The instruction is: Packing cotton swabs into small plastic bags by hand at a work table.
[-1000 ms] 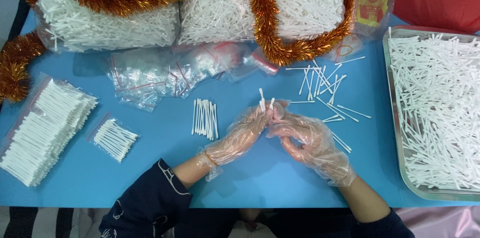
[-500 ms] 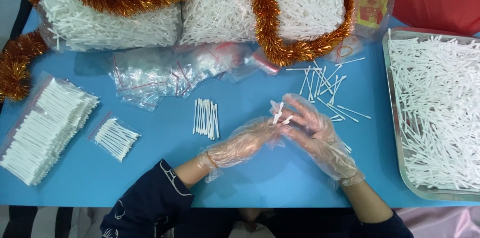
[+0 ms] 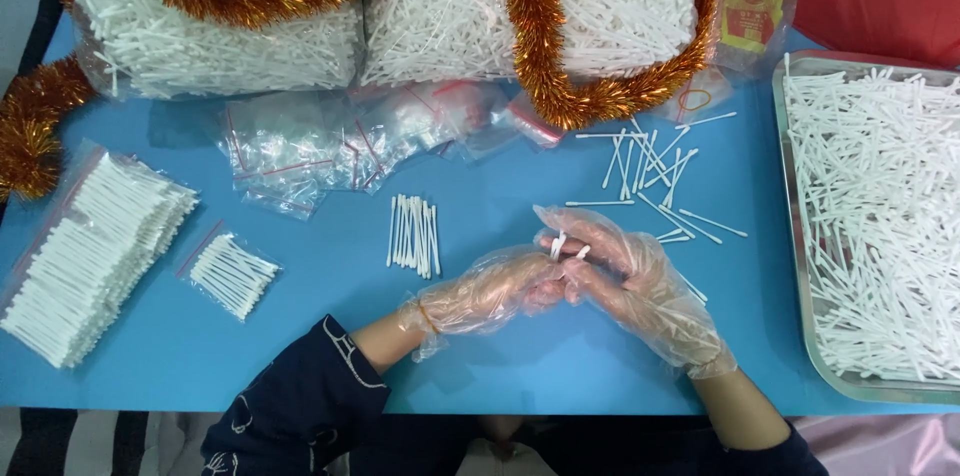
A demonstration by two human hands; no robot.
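Two gloved hands, left hand (image 3: 495,288) and right hand (image 3: 625,276), two big bags of white sticks (image 3: 220,41), one metal tray (image 3: 790,236), one orange tinsel garland (image 3: 540,26), one small filled bag (image 3: 232,274), one loose bundle of sticks (image 3: 414,234).

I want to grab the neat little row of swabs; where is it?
The row of swabs lies mid-table on the blue table, just left of the gloved left hand, below the empty bags.

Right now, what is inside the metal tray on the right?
The metal tray holds a loose heap of white cotton swabs, lying in all directions. The heap covers the tray's bottom; anything beneath cannot be seen.
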